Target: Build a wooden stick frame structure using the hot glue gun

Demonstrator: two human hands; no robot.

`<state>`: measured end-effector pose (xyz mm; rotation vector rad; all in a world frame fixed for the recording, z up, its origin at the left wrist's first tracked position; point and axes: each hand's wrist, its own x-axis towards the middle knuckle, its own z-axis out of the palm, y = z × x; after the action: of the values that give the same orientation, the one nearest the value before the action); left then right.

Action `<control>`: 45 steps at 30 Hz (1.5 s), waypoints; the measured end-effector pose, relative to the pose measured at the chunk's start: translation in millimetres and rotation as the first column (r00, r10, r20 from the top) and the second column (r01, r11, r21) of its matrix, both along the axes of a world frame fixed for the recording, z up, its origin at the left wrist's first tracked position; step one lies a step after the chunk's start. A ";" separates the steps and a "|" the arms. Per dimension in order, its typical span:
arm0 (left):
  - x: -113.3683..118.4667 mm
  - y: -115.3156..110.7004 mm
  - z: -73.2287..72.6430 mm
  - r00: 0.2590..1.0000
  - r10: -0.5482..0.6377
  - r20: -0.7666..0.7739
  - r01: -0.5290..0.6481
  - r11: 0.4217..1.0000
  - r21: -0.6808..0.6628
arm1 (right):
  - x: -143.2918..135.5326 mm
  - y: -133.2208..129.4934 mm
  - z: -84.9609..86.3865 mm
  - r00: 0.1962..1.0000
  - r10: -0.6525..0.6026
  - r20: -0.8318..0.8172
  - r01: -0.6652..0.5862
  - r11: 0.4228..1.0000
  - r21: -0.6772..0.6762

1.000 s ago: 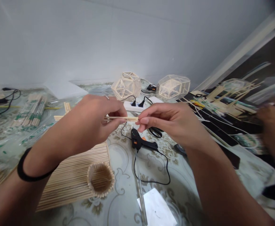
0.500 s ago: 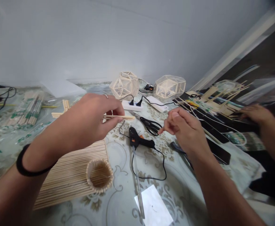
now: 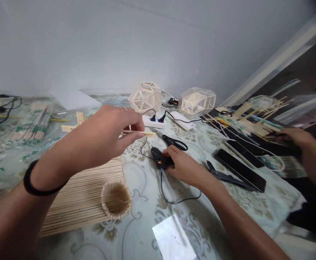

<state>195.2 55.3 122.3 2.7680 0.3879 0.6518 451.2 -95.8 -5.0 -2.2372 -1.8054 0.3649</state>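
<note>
Thin wooden sticks (image 3: 150, 134) are pinched between the thumb and fingers of my left hand (image 3: 103, 139), above the table. Lower down and to the right, my right hand (image 3: 183, 164) grips the handle of a black glue gun (image 3: 158, 157), whose cord loops below. Under my left forearm lies a mat of wooden sticks (image 3: 84, 198), with a round stick cup (image 3: 116, 200) on its right part. A small cross-shaped stick piece (image 3: 79, 117) shows behind my left wrist.
Black scissors (image 3: 175, 142) lie behind the glue gun. Two stick polyhedra (image 3: 147, 97) stand near the wall by a power strip (image 3: 154, 122). Phones (image 3: 240, 169) and a dark tool (image 3: 228, 177) lie right. Another person's hand (image 3: 295, 136) works far right. White paper (image 3: 174, 238) lies in front.
My right hand has moved down and left and closed round the glue gun, which has turned slightly. My left hand still holds the sticks in nearly the same place.
</note>
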 end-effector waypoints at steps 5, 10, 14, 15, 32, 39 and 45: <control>1.1 1.7 -1.2 1.000 -0.016 -0.002 0.016 1.000 -0.009 | 5.1 -10.7 25.7 0.997 -0.058 -0.053 0.066 0.981 0.181; 2.2 3.0 -1.1 1.000 -0.016 -0.025 0.016 1.000 0.004 | -21.7 -25.0 66.1 0.955 0.170 -0.242 -0.067 0.921 0.384; 1.5 3.4 -3.2 1.000 -0.016 -0.011 0.016 1.000 0.015 | -50.9 -21.4 77.1 0.916 0.344 -0.205 -0.190 0.824 0.534; 1.2 3.3 -3.6 1.000 -0.015 -0.008 0.015 1.000 0.017 | -55.9 -19.0 77.1 0.911 0.368 -0.185 -0.208 0.800 0.563; 2.8 1.2 -1.3 1.000 0.005 -0.022 -0.004 0.998 0.058 | -68.7 -3.5 65.7 0.964 0.263 0.044 -0.233 0.747 0.623; 3.0 0.5 -1.1 1.000 0.004 -0.020 -0.003 0.998 0.066 | -69.0 -3.7 66.8 0.968 0.245 0.048 -0.222 0.754 0.618; 2.7 0.0 -1.1 1.000 0.005 -0.025 -0.003 0.997 0.071 | -70.0 -3.7 67.4 0.969 0.246 0.028 -0.210 0.754 0.622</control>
<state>197.8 55.2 121.2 2.8461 0.3830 0.6447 381.2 -99.4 62.5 -1.5379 -1.8237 -0.1292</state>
